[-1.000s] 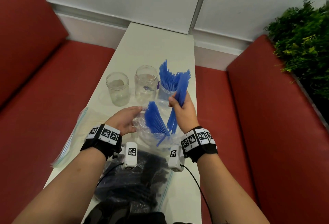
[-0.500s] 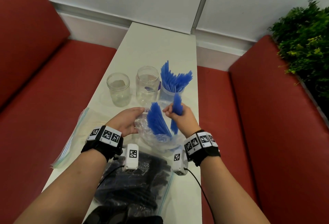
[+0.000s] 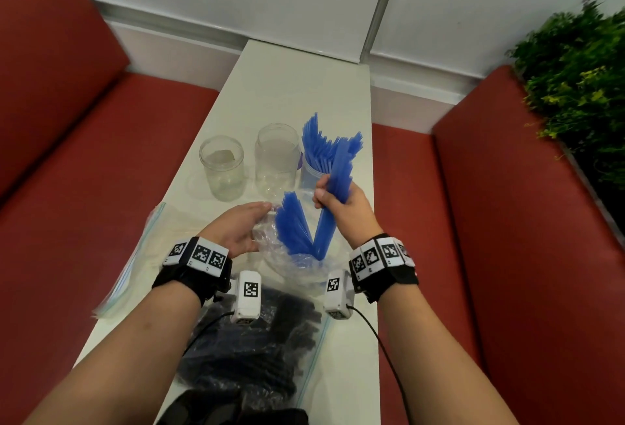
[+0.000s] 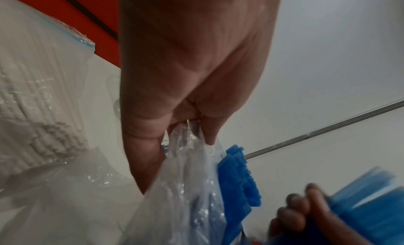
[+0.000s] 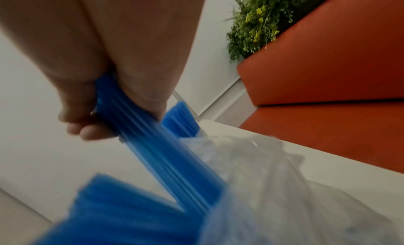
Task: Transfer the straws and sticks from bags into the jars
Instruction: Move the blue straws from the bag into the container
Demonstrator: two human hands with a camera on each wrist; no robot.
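Note:
My right hand (image 3: 333,199) grips a bundle of blue straws (image 3: 338,181) and holds it half out of a clear plastic bag (image 3: 287,255); the bundle's lower ends are still in the bag's mouth. More blue straws (image 3: 292,225) fan out of the bag. My left hand (image 3: 243,225) pinches the bag's rim (image 4: 190,133). Behind them stand three clear jars: the left jar (image 3: 221,167) and the middle jar (image 3: 277,161) hold no straws, and the right jar (image 3: 313,172) is packed with blue straws (image 3: 321,144). The gripped straws (image 5: 153,145) are blurred in the right wrist view.
A zip bag of black sticks (image 3: 257,353) lies near me on the white table (image 3: 304,86). A bag of white straws (image 3: 142,248) lies at the table's left edge, also seen as white straws (image 4: 32,110). Red benches (image 3: 473,221) flank the table; a plant (image 3: 575,86) is at right.
Half a second ago my right hand was low at the bag's mouth taking straws; now it has risen with a bundle, drawing it up toward the jars. My left hand has kept hold of the bag.

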